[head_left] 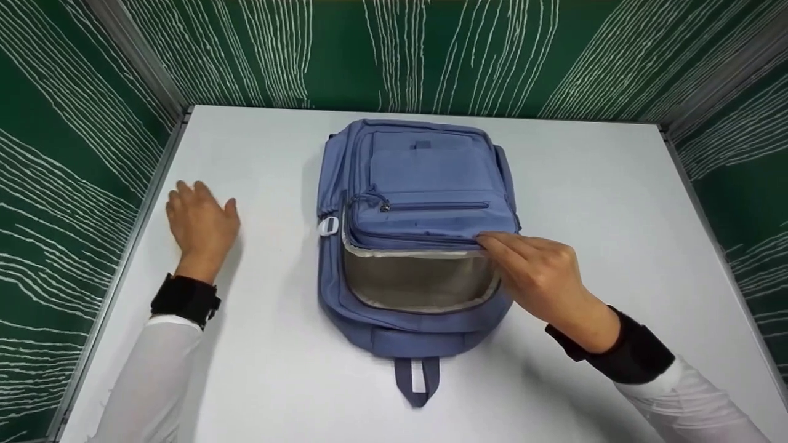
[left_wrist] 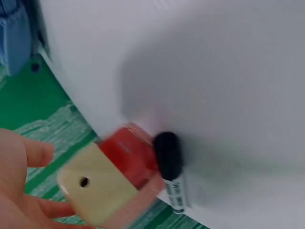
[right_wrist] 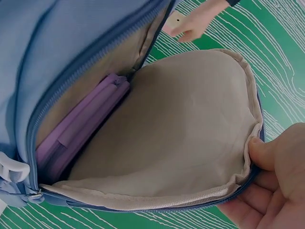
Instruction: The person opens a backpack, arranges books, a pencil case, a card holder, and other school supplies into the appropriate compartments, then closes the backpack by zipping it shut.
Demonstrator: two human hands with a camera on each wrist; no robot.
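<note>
Blue fabric backpack (head_left: pixel 418 224) lies near the middle of a white table (head_left: pixel 265 369), its pale-lined main compartment gaping. The right hand (head_left: pixel 535 271) pinches the edge of the unzipped front panel (right_wrist: pixel 190 119), which screens the contents from the head view; the right wrist view reveals a purple item (right_wrist: pixel 90 114) inside. Well apart, the left hand (head_left: pixel 203 224) is near a cream-and-red object (left_wrist: pixel 102 183) and a black-capped marker (left_wrist: pixel 169 160); whether it grips either cannot be told. Green, white-streaked walls (head_left: pixel 341 55) surround the table.
</note>
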